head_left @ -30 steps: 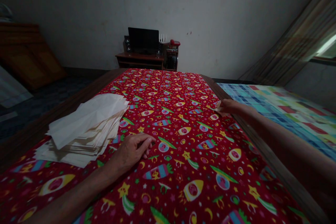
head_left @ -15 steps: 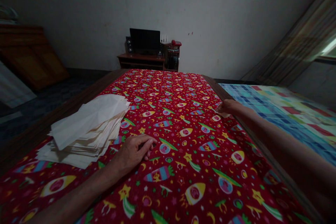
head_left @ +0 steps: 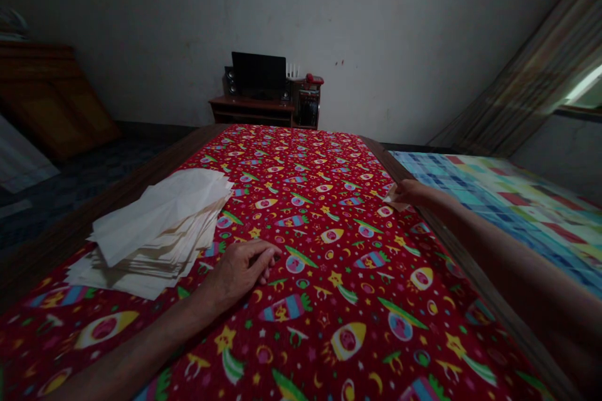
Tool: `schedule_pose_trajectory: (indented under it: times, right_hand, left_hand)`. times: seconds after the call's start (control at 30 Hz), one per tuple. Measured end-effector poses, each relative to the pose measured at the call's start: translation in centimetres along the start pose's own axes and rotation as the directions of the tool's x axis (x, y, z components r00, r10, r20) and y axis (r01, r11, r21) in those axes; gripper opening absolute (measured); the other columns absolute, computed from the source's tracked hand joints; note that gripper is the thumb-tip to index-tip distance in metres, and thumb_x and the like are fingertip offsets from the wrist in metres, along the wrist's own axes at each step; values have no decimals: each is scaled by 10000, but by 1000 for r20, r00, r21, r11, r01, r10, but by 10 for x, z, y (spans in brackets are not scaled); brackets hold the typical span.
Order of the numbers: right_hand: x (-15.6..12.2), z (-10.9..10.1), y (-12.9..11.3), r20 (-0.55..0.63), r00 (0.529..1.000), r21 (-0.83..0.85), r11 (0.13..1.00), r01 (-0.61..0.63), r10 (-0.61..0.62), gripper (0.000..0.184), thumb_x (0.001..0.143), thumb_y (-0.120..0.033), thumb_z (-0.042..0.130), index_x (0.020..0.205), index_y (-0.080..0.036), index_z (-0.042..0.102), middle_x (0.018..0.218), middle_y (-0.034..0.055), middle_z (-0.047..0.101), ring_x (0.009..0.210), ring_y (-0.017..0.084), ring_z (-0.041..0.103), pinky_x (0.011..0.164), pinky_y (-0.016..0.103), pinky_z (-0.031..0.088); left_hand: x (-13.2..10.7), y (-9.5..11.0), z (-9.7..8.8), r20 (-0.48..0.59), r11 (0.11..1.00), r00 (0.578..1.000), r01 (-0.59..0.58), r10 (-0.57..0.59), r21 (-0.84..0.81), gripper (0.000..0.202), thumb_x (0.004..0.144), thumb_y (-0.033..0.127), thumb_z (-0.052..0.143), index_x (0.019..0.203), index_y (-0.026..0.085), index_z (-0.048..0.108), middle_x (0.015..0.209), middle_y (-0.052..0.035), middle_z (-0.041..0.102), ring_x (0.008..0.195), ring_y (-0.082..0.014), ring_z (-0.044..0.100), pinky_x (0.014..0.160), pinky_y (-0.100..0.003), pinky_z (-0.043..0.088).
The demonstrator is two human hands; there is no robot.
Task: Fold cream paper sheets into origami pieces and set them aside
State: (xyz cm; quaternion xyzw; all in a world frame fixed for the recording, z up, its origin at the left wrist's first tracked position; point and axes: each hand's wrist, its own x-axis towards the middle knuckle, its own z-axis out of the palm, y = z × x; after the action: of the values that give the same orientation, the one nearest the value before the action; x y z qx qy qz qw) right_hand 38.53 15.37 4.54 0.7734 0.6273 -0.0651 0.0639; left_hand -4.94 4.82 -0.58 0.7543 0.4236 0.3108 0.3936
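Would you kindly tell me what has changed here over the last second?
Nothing has visibly changed. The left hand still rests on the red patterned cloth beside the paper stack, and the right hand stays at the cloth's right edge, touching a small pale piece.

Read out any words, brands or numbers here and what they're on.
None readable. The red cloth printed with rockets and stars shows pictures only; the stack of pale paper sheets looks blank; the black screen by the far wall is too small and dark for any brand.
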Motion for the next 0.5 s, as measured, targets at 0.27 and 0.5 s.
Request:
schedule_pose_trajectory:
  times: [0.27,0.5]
  right_hand:
    - [-6,-3,-4,77,993,-53,995,-90,94,258,873,-351,574,945,-112,642,954,66,647,860,189,621,702,283,496]
    - [-10,-13,-6,49,997,-29,998,-56,58,241,806,-298,608,684,-103,682,753,107,683,681,188,635,537,235,401]
  left_hand:
    - [0,-1,1,8,1000,1000,8,-8,9,364,888,392,413,842,130,662,684,-24,615,486,-116,610,473,-202,509]
    - [1,-3,1,1,1000,1000,12,-12,3,353,879,387,430,869,129,671,706,-31,624,493,-120,610,481,-212,517]
